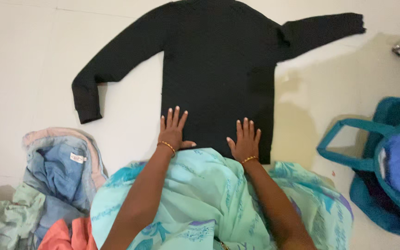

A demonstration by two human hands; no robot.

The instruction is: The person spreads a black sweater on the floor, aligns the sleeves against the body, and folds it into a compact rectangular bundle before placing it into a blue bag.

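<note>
Now both hands lie flat, fingers spread, holding nothing, on the lower hem of a black sweater [218, 74]. It is laid out on the pale floor [33, 55] with both sleeves stretched to the sides. The left hand [173, 129] presses near the left edge of the hem, the right hand [245, 141] near the right edge. A heap of clothes [56, 176] lies at the left, and a teal bag [385, 171] stands at the right.

Open floor [28, 55] lies left and right of the black sweater [216, 69]; a clothes pile [56, 185] crowds its lower left, a teal bag [385, 166] its lower right.
</note>
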